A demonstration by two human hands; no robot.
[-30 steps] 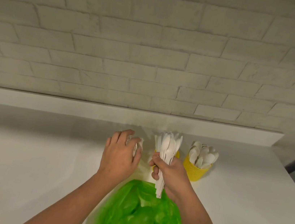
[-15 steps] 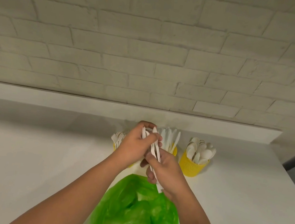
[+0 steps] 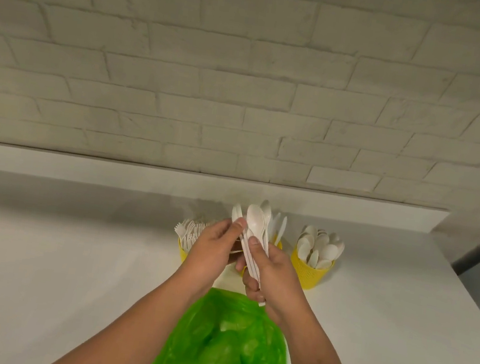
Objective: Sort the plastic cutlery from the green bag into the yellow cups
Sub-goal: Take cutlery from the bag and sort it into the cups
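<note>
Plastic cutlery [image 3: 254,225] is held upright over the worktop [image 3: 66,265]: right hand [image 3: 276,275] grip clamped round the handles, left hand [image 3: 212,249] grip pinching the same bundle, between green bag [image 3: 224,349] and 3 yellow cups [image 3: 310,273].

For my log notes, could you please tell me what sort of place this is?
Probably an indoor counter: a plain white tabletop against a painted brick wall, with yellow cups of plastic cutlery set out.
</note>
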